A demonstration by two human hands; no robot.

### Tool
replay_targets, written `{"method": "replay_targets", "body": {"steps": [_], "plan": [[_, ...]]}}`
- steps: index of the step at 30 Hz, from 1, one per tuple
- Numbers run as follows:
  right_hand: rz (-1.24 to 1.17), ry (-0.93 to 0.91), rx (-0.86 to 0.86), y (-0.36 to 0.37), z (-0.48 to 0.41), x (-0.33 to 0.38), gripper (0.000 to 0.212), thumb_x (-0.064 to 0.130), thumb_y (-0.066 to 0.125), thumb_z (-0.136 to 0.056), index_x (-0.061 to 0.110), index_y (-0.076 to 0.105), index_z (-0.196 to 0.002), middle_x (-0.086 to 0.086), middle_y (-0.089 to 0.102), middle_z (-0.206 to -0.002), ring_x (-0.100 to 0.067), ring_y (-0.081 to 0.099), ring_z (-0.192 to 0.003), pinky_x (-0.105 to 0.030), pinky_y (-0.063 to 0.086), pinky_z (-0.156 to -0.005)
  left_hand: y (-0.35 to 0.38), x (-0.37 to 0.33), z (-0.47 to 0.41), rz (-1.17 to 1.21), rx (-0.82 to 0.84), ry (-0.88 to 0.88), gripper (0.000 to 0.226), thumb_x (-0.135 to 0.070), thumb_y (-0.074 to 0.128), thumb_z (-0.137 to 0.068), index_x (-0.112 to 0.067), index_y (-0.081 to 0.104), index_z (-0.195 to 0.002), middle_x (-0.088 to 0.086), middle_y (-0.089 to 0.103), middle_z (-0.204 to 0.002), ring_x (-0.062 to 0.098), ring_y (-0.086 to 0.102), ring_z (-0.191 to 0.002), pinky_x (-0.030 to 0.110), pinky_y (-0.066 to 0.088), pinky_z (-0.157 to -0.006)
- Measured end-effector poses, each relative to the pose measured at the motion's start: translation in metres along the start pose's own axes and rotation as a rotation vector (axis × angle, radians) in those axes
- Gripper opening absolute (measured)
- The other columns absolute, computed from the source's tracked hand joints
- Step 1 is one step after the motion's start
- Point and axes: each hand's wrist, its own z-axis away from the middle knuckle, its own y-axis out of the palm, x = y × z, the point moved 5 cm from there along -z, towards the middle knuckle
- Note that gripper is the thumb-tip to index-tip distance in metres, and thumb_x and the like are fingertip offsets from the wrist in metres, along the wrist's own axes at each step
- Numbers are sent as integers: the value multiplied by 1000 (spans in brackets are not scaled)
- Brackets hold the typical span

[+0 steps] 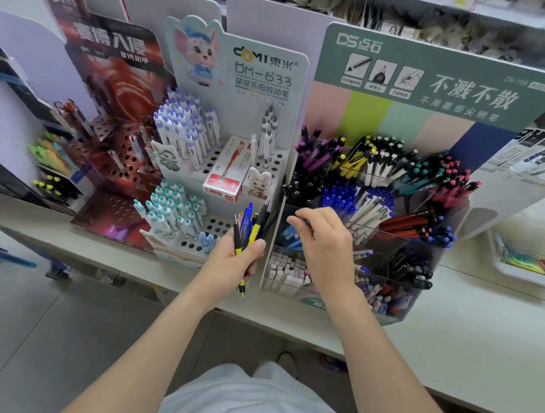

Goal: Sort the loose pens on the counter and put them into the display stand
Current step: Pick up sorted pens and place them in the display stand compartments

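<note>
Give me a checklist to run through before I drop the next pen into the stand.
1. Grip: left hand holds the bundle of pens: ok.
2. Position: right hand is over the front-left compartment of the display stand: ok.
3. A pen pinched in right hand: cannot tell, fingertips blurred.
4. Room in that compartment: ok, few blue pens inside.
5. Bundle one colour: not ok, yellow, blue and black mixed.
</note>
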Motion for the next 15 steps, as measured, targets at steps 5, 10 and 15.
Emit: {"method": "replay_targets", "body": {"steps": [5, 10, 15], "plan": [[193, 13, 162, 28, 20, -6, 26, 25, 59, -108, 8, 79, -106, -6, 68, -101, -26, 56, -90, -45, 54, -77, 10, -17, 5, -2, 45, 38, 16, -23, 63, -108, -8, 60, -105, 9, 59, -70, 21, 56, -65, 32, 51, -59], [-227, 513, -22, -7, 12, 5, 27, 40, 56, -109, 25, 75, -120, 7, 68, -106, -8, 62, -99, -27, 49, -89, 21, -26, 5, -28, 146, 40, 15, -25, 67, -106, -14, 57, -107, 4, 56, -72, 20, 53, -65, 36, 48, -61], [-326, 593, -31, -23, 0, 17, 5, 41, 73, -97, 37, 76, -99, 16, 65, -92, -7, 61, -88, -32, 51, -80, 42, -39, 10, -61, 269, 75, 13, -21, 72, -102, -25, 60, -102, 0, 53, -73, 19, 48, -64, 31, 41, -55]]}}
